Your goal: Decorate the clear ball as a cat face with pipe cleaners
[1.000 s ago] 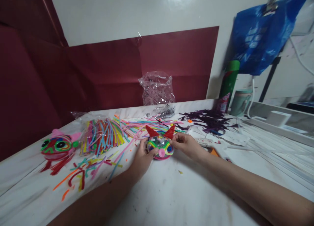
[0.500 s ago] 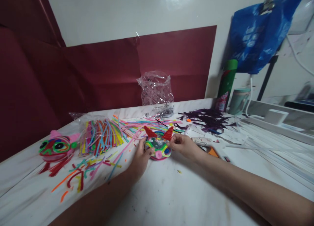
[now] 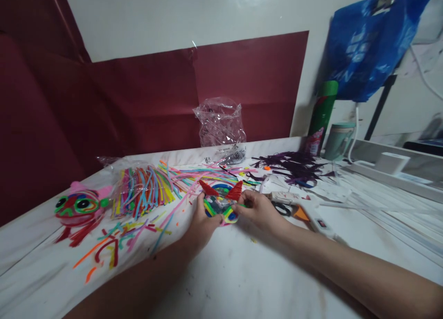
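Between my hands is a small round pipe-cleaner animal head [image 3: 221, 203] with two red pointed ears and blue, yellow and green coils on its front. My left hand [image 3: 205, 219] grips its left side, thumb across the lower front. At its right side my right hand [image 3: 254, 208] is closed, thumb and fingertips pinched at the edge near a green strip; whether they hold the strip or the head's rim is hard to tell. A finished-looking pink pipe-cleaner animal head [image 3: 80, 208], with green-ringed black eyes and red tassels, sits at the far left of the table.
A plastic bag of colourful pipe cleaners [image 3: 141, 192] lies left of my hands, with cut pieces [image 3: 112, 247] before it. Behind are a clear bag [image 3: 221, 125] and purple shreds [image 3: 294, 166]. To the right lie scissors [image 3: 282, 209], a glue gun [image 3: 321, 222] and clear sticks [image 3: 387, 217].
The animal head has tipped, showing more of its top and hiding the pink snout. My left thumb has moved right across its front; my right fingers have shifted slightly over its right side.
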Demonstrator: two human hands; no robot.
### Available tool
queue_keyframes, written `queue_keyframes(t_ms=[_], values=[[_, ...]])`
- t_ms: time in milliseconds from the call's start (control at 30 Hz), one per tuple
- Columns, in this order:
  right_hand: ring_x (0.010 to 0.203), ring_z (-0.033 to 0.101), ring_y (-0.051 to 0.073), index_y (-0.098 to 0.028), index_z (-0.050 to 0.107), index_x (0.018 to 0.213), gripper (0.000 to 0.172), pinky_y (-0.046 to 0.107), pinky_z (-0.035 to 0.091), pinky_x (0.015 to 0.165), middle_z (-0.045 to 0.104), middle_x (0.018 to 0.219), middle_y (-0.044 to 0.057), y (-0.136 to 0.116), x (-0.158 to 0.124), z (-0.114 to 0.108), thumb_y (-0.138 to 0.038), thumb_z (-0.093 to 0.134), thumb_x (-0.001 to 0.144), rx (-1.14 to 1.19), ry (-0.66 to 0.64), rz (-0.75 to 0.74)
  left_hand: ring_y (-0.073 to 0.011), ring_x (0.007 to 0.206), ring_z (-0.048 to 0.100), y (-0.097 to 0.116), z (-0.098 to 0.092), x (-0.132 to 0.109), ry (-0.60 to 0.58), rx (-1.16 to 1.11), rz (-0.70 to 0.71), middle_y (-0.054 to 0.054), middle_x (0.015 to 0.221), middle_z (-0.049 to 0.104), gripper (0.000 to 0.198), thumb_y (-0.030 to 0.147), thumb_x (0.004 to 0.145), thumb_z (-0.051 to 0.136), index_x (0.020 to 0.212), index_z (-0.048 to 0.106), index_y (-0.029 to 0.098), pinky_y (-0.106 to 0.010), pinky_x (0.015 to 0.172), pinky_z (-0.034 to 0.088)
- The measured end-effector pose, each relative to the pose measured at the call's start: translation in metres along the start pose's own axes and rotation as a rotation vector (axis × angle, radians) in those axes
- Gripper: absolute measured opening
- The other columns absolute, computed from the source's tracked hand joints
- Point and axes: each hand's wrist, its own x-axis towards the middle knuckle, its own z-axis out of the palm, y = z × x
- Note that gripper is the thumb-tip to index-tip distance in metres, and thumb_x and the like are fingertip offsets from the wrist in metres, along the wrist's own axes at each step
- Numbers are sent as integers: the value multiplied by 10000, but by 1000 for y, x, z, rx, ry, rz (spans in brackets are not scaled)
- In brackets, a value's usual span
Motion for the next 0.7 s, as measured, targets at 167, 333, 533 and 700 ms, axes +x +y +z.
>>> queue_keyframes(t_ms=[167, 333, 533, 700], values=[[570, 432, 124, -214, 435, 589, 233, 233, 342, 519, 494, 575, -22, 1, -1, 2, -332, 616, 675, -10, -7, -7, -214, 913, 591, -1, 1, 1, 25, 10, 29, -34, 997, 628, 742, 55, 501, 611, 1200, 429, 224, -320, 829, 465], [564, 446, 126, -212, 448, 592, 238, 245, 350, 522, 515, 570, -21, 5, 2, 0, -336, 636, 669, 3, -4, -4, -244, 1008, 585, -3, 0, 0, 35, -1, 12, -71, 1090, 622, 832, 104, 506, 694, 1269, 383, 211, -352, 904, 446], [531, 451, 120, -209, 464, 577, 290, 260, 361, 519, 517, 558, -21, 6, 9, -6, -402, 673, 633, 72, -20, 41, -254, 1163, 525, -16, -8, 6, -59, -136, 83, -104, 1260, 562, 659, 367, 695, 680, 1284, 428, 214, -354, 974, 409], [519, 450, 113, -196, 505, 616, 320, 259, 355, 516, 531, 567, -20, 11, 13, -8, -450, 700, 615, 136, -16, 107, -237, 1150, 525, -19, -22, 20, 84, -53, 166, -82, 1209, 598, 405, 445, 768, 609, 1106, 597, 223, -324, 929, 422]])
